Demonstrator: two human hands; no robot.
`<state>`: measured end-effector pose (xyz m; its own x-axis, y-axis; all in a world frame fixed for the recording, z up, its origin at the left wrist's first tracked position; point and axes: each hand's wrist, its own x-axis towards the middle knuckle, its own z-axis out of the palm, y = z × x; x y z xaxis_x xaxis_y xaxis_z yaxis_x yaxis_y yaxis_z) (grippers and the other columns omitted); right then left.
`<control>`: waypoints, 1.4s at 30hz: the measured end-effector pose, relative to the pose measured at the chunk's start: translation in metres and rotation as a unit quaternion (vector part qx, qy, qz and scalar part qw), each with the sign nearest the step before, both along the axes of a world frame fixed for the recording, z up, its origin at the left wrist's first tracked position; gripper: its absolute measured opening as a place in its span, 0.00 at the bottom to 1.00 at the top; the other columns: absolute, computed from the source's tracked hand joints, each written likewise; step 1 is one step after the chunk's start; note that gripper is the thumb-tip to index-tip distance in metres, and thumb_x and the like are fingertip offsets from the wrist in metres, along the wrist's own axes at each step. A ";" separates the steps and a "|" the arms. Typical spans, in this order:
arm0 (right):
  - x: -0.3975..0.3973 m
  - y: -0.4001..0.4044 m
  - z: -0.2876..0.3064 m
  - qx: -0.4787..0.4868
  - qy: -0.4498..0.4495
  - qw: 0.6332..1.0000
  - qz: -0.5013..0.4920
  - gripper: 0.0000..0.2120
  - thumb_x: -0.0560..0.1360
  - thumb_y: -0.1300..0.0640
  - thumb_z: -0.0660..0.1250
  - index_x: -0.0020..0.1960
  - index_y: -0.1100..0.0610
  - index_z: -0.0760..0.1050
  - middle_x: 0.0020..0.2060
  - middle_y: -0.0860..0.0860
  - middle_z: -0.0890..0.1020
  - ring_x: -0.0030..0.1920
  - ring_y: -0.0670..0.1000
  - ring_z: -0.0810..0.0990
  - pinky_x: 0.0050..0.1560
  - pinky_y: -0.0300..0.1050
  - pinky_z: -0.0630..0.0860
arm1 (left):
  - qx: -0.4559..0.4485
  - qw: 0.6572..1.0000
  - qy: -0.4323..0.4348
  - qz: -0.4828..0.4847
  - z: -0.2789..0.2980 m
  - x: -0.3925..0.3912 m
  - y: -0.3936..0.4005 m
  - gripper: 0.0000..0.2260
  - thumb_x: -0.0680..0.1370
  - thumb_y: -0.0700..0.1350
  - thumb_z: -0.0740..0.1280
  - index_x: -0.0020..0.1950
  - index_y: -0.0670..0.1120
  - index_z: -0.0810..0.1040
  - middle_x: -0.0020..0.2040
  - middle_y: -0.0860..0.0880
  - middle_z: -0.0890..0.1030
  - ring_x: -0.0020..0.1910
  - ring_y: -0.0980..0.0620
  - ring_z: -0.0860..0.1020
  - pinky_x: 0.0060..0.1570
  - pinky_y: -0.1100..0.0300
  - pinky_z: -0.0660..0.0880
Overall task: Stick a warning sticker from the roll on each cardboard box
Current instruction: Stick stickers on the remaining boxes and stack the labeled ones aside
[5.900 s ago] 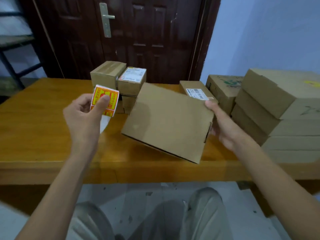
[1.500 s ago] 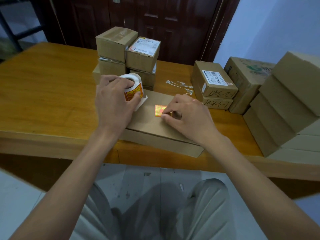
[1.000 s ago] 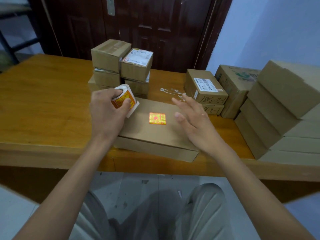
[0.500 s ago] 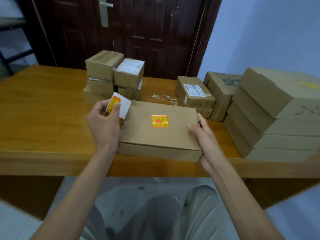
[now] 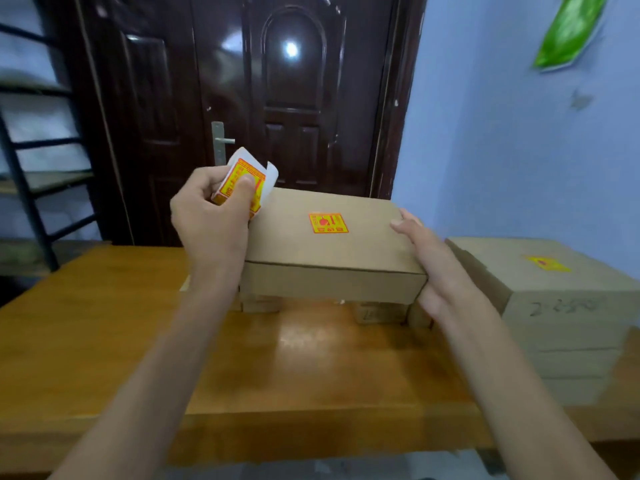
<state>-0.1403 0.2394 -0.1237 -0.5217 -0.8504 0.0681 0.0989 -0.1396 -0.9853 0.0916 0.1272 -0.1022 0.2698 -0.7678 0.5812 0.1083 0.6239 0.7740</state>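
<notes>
One flat cardboard box (image 5: 332,251) was held up off the table (image 5: 104,341), between the two hands, and it bore one red-and-yellow warning sticker (image 5: 328,223) near the middle of its top. The right hand (image 5: 436,268) gripped the box's right end, thumb lying on the top face and fingers hidden beneath the box. The left hand (image 5: 211,216) was against the box's left end while its thumb and curled fingers pinched the single sticker roll (image 5: 242,183), a loose white tail of backing curling off the roll's right side.

To the right stood one stack of boxes (image 5: 568,323); its top box carried a second sticker (image 5: 547,264). Their number could not be counted. Under the lifted box, parts of about three small boxes (image 5: 377,311) showed on the table, mostly hidden. All boxes were closed, their contents unseen. Behind stood a dark door (image 5: 242,98).
</notes>
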 end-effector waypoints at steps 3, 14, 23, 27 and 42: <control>-0.027 0.009 0.050 -0.004 0.013 1.000 -0.016 0.05 0.81 0.50 0.68 0.55 0.47 0.82 0.44 0.48 0.87 0.38 0.48 0.86 0.42 0.47 0.82 | -0.019 0.999 0.031 -0.019 0.045 -0.026 0.000 0.08 0.73 0.48 0.73 0.48 0.46 0.86 0.39 0.53 0.85 0.38 0.57 0.81 0.41 0.56 0.81; -0.199 0.106 0.130 0.059 0.025 0.995 -0.076 0.11 0.81 0.47 0.66 0.55 0.53 0.81 0.41 0.48 0.83 0.37 0.50 0.83 0.39 0.42 0.82 | -0.005 0.988 0.026 -0.150 0.099 -0.221 0.087 0.04 0.72 0.50 0.73 0.43 0.51 0.84 0.36 0.55 0.84 0.33 0.60 0.81 0.42 0.54 0.83; -0.296 0.151 0.078 0.109 -0.007 0.990 -0.091 0.12 0.79 0.47 0.71 0.58 0.53 0.80 0.44 0.50 0.83 0.40 0.50 0.83 0.41 0.43 0.81 | 0.023 0.971 0.009 -0.238 0.054 -0.310 0.127 0.05 0.73 0.51 0.74 0.45 0.50 0.85 0.37 0.56 0.84 0.39 0.56 0.84 0.45 0.47 0.84; -0.313 0.149 0.058 0.129 0.005 0.988 -0.085 0.14 0.79 0.48 0.72 0.60 0.55 0.81 0.44 0.51 0.83 0.39 0.50 0.83 0.40 0.44 0.81 | 0.050 0.968 0.000 -0.244 0.032 -0.321 0.128 0.07 0.73 0.51 0.74 0.47 0.50 0.85 0.40 0.54 0.85 0.43 0.54 0.85 0.47 0.47 0.85; -0.248 0.146 0.110 0.170 0.479 0.838 -0.198 0.27 0.82 0.44 0.69 0.79 0.49 0.71 0.76 0.46 0.74 0.76 0.47 0.71 0.77 0.51 0.67 | -0.019 0.976 -0.028 -0.214 0.046 -0.260 0.082 0.07 0.75 0.49 0.75 0.48 0.47 0.85 0.41 0.50 0.86 0.42 0.52 0.86 0.43 0.49 0.85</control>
<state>-0.3881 0.3856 -0.0132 -0.6124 -0.6780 0.4066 -0.7479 0.3303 -0.5758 -0.1684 0.2096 -0.0562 -0.1045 -0.7810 0.6157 0.3235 0.5588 0.7636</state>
